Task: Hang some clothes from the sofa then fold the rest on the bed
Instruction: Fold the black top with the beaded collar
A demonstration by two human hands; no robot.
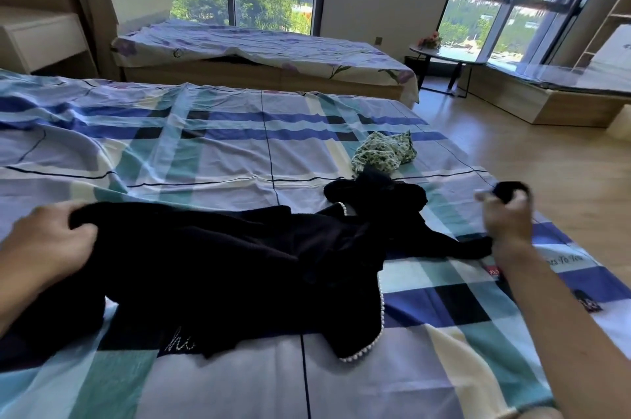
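Checked bed (341,384) nearest: left hand (51,241) and right hand (505,217) each clutch an end of the black garment (239,265), stretched out, not yet folded. Beyond it a green floral garment (382,152) lies crumpled, so folding looks barely begun.

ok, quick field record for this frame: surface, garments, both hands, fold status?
surface: bed with plaid sheet
item in work: black garment, pearl-trimmed edge, lying rumpled across the near part of the bed
left hand: grips the garment's left end
right hand: grips its right end, dark cloth bunched in the fist; motion-blurred
waiting: green floral garment, crumpled on the bed just beyond the black one, in neither hand
fold status: neither piece folded yet
background: second bed, round table
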